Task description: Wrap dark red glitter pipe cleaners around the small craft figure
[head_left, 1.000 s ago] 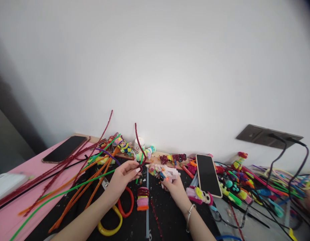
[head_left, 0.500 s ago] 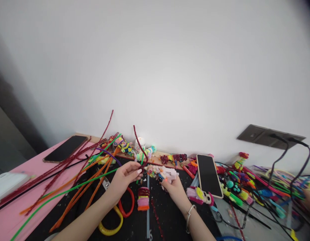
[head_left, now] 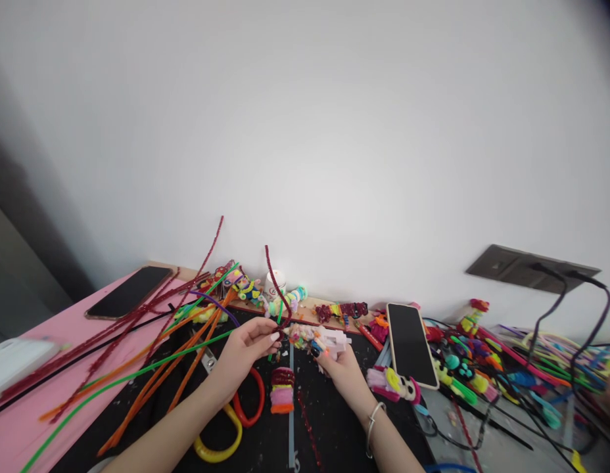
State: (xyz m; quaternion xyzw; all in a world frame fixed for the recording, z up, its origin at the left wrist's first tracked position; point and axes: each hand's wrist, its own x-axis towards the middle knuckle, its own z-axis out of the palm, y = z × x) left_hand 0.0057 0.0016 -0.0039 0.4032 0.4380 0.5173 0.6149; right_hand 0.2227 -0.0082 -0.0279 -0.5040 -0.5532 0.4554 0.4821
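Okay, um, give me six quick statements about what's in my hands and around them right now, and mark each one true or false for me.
1. The left hand pinches a dark red pipe cleaner. True.
2. The right hand is empty. False: it holds a glue gun.
3. The striped bundle lies on the black mat. True.
4. The scissors have one red and one yellow handle. True.
5. The bracelet is on the left wrist. False: it is on the right wrist.
6. Only one phone is in view. False: a black phone lies on the pink surface, and a pale-cased phone is beyond the right wrist.
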